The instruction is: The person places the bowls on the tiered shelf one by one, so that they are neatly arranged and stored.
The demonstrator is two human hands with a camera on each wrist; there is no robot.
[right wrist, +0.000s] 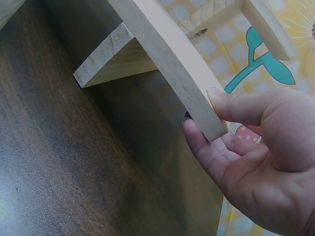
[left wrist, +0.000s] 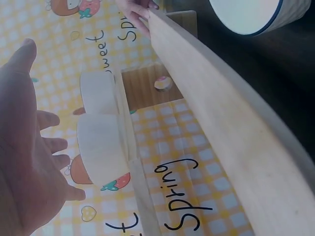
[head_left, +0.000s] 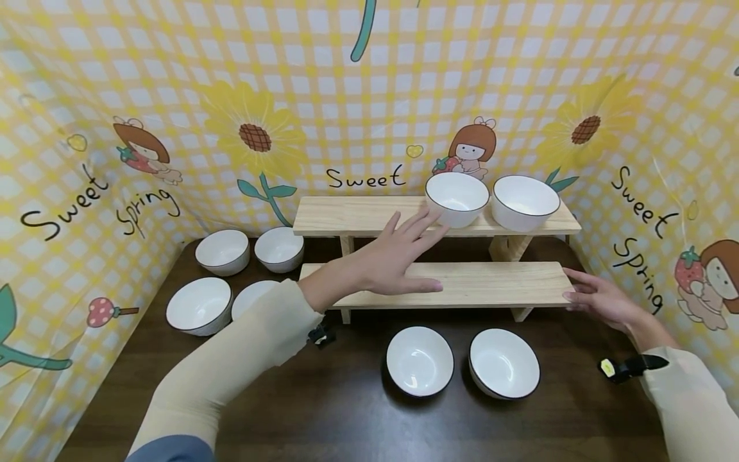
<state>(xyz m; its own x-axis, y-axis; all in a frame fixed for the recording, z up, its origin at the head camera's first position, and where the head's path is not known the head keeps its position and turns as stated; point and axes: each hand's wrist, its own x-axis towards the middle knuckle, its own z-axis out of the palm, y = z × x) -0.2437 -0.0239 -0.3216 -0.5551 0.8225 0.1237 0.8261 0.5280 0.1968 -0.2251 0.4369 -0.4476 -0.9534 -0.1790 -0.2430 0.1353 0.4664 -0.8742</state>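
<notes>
Two front bowls [head_left: 420, 361] sit on the bench [head_left: 300, 417] just in front of the two-step rack [head_left: 491, 282]. At the rack's right end, right hand [head_left: 606, 301] pinches the lower board [right wrist: 179, 49]: thumb on top, other fingers under. Reads to me as a steadying grip. I'd go light and level there, no upward pull; a tilt could slide the bowls up top. Left hand [head_left: 398, 260] is above the rack's middle, fingers straight and spread, holding nothing, right by the upper bowls [head_left: 456, 199]. Can't tell whether a fingertip touches the nearer one. Mind the left sleeve [head_left: 231, 359]: in the head view it covers part of one of four bowls [head_left: 222, 251] left of the rack.

Materials: bench is dark woodgrain with a sheen. Bowls are round, white, glossy inside, thin dark rim; outer walls look lightly textured, so likely hard and slick, ceramic-ish. Rack is pale wood, flat boards, squared edges, fine grain, end grain showing on a leg. Behind the rack, cloth [head_left: 358, 96] in yellow check with sunflower prints, slightly creased.
</notes>
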